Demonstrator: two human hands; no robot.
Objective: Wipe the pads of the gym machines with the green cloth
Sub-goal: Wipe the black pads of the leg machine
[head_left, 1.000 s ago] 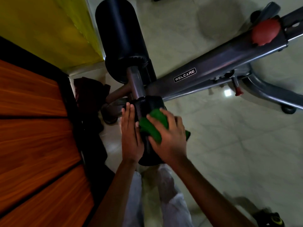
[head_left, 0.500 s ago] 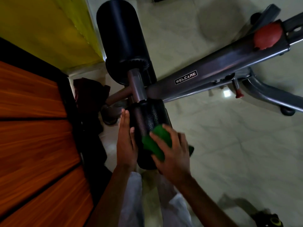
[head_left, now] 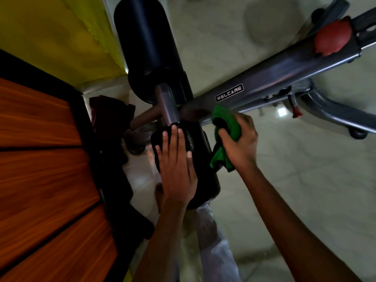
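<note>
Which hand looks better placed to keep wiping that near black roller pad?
The right hand: it grips the green cloth beside the near roller pad, while the left hand lies flat on it.

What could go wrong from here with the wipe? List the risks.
1. The right hand grips the green cloth beside the near roller pad, apparently off it, so the pad's far side may go unwiped.
2. The left hand lies flat on that pad; the strip beneath it could be skipped.
3. A tail of cloth hangs loose near the metal frame and might snag.
</note>
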